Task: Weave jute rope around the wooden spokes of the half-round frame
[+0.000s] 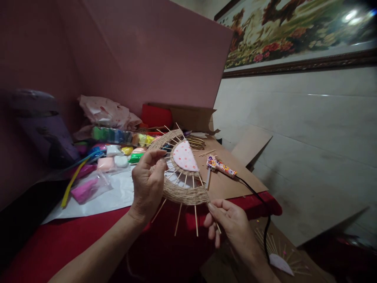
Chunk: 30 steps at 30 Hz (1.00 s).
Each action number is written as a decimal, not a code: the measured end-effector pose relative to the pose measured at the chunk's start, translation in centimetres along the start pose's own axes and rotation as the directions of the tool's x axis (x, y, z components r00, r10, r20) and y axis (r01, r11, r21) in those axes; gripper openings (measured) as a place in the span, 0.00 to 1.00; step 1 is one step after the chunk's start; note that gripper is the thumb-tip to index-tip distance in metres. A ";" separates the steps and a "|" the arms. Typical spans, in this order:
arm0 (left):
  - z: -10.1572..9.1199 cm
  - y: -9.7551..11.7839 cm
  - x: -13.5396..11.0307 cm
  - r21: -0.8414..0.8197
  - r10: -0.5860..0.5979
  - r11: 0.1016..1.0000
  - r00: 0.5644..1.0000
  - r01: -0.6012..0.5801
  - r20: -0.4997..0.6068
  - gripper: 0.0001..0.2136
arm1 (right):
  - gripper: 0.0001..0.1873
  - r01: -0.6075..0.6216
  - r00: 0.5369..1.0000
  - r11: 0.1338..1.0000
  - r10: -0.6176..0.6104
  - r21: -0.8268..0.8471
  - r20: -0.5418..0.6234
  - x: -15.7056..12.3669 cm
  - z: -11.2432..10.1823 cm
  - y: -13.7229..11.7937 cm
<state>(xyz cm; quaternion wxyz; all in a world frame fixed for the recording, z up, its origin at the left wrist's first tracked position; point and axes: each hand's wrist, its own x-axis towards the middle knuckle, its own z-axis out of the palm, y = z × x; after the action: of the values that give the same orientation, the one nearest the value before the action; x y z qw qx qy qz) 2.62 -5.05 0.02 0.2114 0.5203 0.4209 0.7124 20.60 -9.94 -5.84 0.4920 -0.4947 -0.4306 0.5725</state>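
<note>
A fan-shaped woven piece (185, 196) is held up over the table's front edge. Thin wooden sticks radiate from its half-round white centre with pink dots (185, 156), and bands of brown twine are woven through them. My left hand (149, 177) grips the left side of the piece, thumb and fingers closed on the twine band. At the lower right end, my right hand (225, 216) pinches the band's corner by the last stick. A flower-patterned glue gun (222, 166) lies on a cardboard sheet just beyond my right hand.
Bags of coloured clay (107, 164) lie at the left on a white sheet (118, 196). A red cloth (103, 232) covers the table. The glue gun's black cord (253, 191) hangs over the right edge. Below right lies another half-round with sticks (281, 263).
</note>
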 end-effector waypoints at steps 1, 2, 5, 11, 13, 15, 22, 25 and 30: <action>0.0 0.1 0.0 0.006 0.001 1.000 1.000 -0.001 0.002 0.06 | 0.26 0.000 1.000 1.000 0.000 0.001 -0.003 0.0 -0.1 0.0; 0.0 0.1 -0.1 0.015 0.003 1.000 1.000 -0.003 0.003 0.06 | 0.27 0.000 1.000 1.000 0.000 0.001 -0.005 -0.1 -0.2 0.0; 0.1 0.3 -0.1 0.040 0.008 0.999 1.000 -0.008 0.009 0.06 | 0.30 0.013 1.000 1.000 -0.013 -0.006 -0.005 -0.1 -0.3 0.0; 0.1 0.2 -0.1 0.069 0.028 0.997 1.000 -0.029 0.014 0.06 | 0.28 0.001 1.000 0.994 -0.003 -0.112 -0.016 0.0 -0.2 -0.3; 0.1 0.1 -0.2 0.077 0.029 0.997 0.999 -0.031 0.019 0.06 | 0.27 -0.015 1.000 0.985 0.011 -0.171 -0.021 0.2 -0.1 -0.4; 0.1 0.1 -0.2 0.084 0.028 0.996 0.999 -0.030 0.025 0.06 | 0.26 -0.019 1.000 0.976 0.015 -0.216 -0.017 0.5 -0.1 -0.5; 0.1 0.2 -0.5 0.103 0.037 0.994 0.999 -0.040 0.029 0.07 | 0.22 -0.035 0.999 0.961 0.029 -0.273 -0.024 0.8 -0.2 -0.7; 0.1 0.2 -0.5 0.118 0.039 0.992 0.999 -0.043 0.036 0.06 | 0.22 -0.048 0.998 0.958 0.035 -0.281 -0.052 0.7 -0.1 -0.9; 0.2 0.1 -0.5 0.146 0.050 0.988 0.998 -0.055 0.036 0.06 | 0.27 -0.043 0.999 0.975 0.043 -0.218 -0.008 0.7 -0.3 -0.7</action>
<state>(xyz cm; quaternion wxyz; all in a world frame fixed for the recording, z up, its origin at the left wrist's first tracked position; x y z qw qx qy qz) 3.00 -5.43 -0.15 0.1606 0.5569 0.4546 0.6763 20.96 -9.15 -5.24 0.4231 -0.5557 -0.4791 0.5317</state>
